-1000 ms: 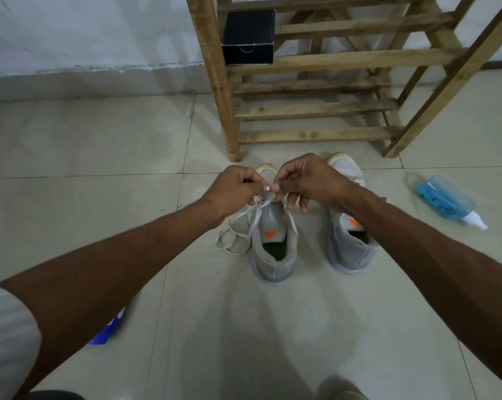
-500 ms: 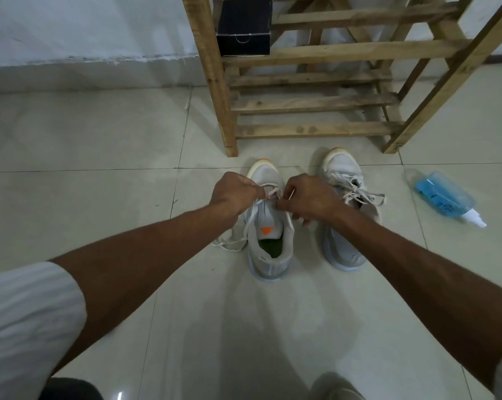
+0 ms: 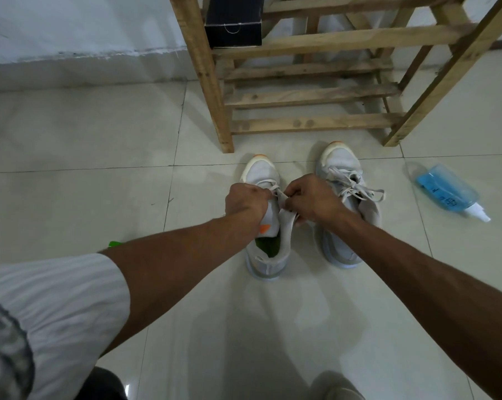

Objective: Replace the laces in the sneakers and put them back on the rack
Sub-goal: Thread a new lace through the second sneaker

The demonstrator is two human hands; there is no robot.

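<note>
Logged a pale tiled floor [image 3: 70, 197] under a white wall, with a wooden rack [image 3: 310, 96] at the far side and a black box [image 3: 234, 21] on an upper slat. Found both sneakers on the floor just in front of the rack, not yet on it, side by side, toes toward the rack and heels toward the body. Recorded the long axis of each as running straight away from the body.

Saw the left sneaker [image 3: 268, 255] under both hands, green insole and orange tongue tab exposed. Noted the left hand [image 3: 245, 202] over the left edge of the throat, fingers [image 3: 262, 194] curled and pinching the lace [image 3: 287, 217]. Noted the right hand [image 3: 313, 199] over the right edge, fingers [image 3: 294, 192] curled on the same lace, a loop hanging toward the tongue. Could not tell which eyelet was in use, knuckles covering it.

Placed the lace directly between the two hands, crosswise to the shoe's axis, equally near to both. Judged the step as threading or tightening the upper rows; expected the next pull outward and back toward the heel.

Logged the right sneaker [image 3: 342, 166] as laced, ends loose. Marked a blue bottle [image 3: 446, 189] lying well to the right.
</note>
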